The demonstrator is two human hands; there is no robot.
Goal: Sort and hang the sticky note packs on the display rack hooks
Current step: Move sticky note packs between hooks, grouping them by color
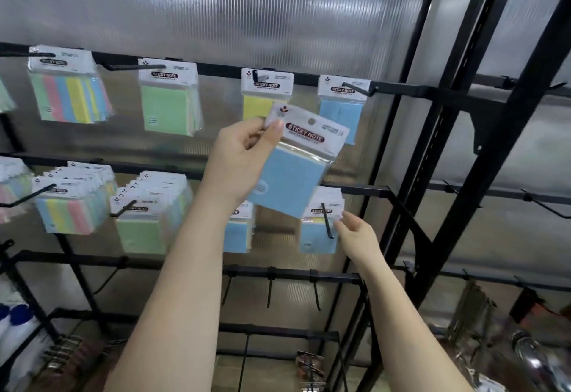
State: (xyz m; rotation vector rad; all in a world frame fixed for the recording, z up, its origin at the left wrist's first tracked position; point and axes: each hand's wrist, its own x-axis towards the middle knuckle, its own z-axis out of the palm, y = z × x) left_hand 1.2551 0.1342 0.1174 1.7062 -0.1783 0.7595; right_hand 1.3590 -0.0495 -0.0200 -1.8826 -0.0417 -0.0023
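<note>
My left hand (244, 156) pinches the white header of a blue sticky note pack (293, 172), tilted in front of the black display rack (401, 88). On the top bar hang a striped pack (69, 95), a green pack (168, 107), a yellow pack (256, 104) and a blue pack (341, 107). My right hand (358, 235) reaches with relaxed fingers to the blue packs (318, 231) on the middle bar's right hook (327, 221), its fingertips at their edge.
The middle bar also carries thick rows of striped packs (71, 206), green packs (145, 221) and another blue set (238, 231). Bare hooks (315, 292) hang from the lower bar. White bottles (15, 326) stand at the lower left. Cluttered goods lie at the lower right.
</note>
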